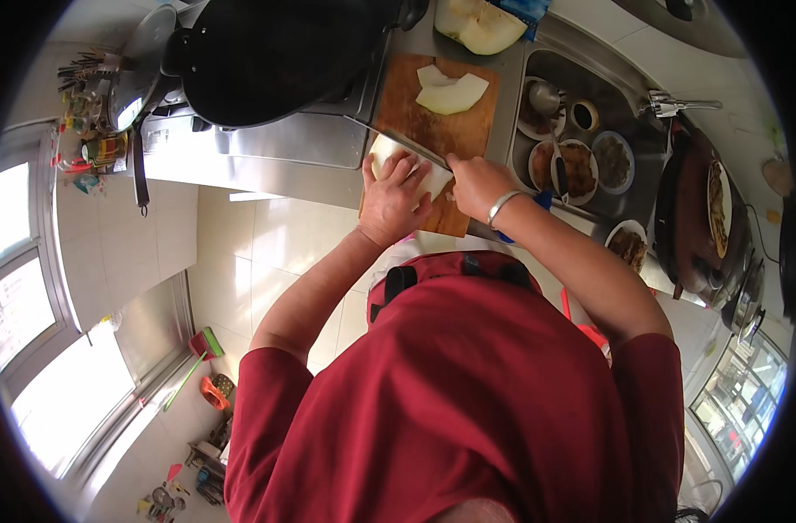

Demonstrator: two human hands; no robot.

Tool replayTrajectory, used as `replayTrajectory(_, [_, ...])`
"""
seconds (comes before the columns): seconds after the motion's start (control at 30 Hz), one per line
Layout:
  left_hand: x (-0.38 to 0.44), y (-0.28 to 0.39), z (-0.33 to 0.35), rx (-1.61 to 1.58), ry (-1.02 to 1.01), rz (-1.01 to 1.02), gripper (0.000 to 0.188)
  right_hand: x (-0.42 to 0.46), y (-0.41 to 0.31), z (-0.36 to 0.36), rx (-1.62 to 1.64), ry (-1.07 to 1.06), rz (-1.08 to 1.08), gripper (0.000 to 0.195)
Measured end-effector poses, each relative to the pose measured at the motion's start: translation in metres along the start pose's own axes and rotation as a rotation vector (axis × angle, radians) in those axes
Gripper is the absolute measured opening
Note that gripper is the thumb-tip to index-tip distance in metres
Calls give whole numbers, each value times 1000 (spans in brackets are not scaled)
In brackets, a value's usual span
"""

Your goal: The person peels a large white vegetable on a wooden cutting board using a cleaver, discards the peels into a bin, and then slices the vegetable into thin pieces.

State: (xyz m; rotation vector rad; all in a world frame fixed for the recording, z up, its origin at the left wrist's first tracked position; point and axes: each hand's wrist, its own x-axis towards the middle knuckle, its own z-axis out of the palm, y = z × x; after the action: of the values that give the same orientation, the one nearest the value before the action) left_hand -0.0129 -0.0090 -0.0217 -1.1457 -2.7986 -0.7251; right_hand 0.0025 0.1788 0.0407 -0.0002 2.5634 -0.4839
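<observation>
My left hand [396, 189] presses on a pale piece of melon or gourd [383, 148] near the front of a wooden cutting board [408, 98], fingers bent over its top. In my right hand [480, 186], which has a bracelet at the wrist, is the handle of a knife. The knife blade [408, 145] runs leftward across the far side of that piece; whether it has entered the flesh cannot be told. Farther back on the board lie cut pale slices [453, 95]. Behind the board rests a large cut section of melon or gourd [480, 27].
A large black wok [274, 59] stands on the stove at the left. Right of the board, a steel sink [607, 202] holds dirty plates, a ladle and bowls. A plate of food [627, 245] sits by the sink's near edge. A faucet [672, 104] is at the sink's back.
</observation>
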Motion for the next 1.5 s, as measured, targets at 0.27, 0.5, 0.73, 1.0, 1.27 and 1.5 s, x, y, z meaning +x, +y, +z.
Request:
replayTrajectory(0.27, [-17,-3,10,-26,80,14,52,23,22,39,20,67,-15,23])
replayTrajectory(0.5, [-17,-5,10,-15,140,40,42,-3,22,10,39,188,-113,23])
replayTrajectory(0.73, [-19,-8,13,-9,168,70,43,-51,10,-2,-77,234,-180,23])
replayTrajectory(1.0, [-20,-13,17,-50,174,73,42,-90,13,14,-234,232,-160,22])
replayTrajectory(1.27, [-24,-16,26,-42,178,36,45,-100,13,22,-277,298,-220,25])
replayTrajectory(1.5, [-21,-16,26,-76,113,-23,44,-100,16,24,-272,331,-244,28])
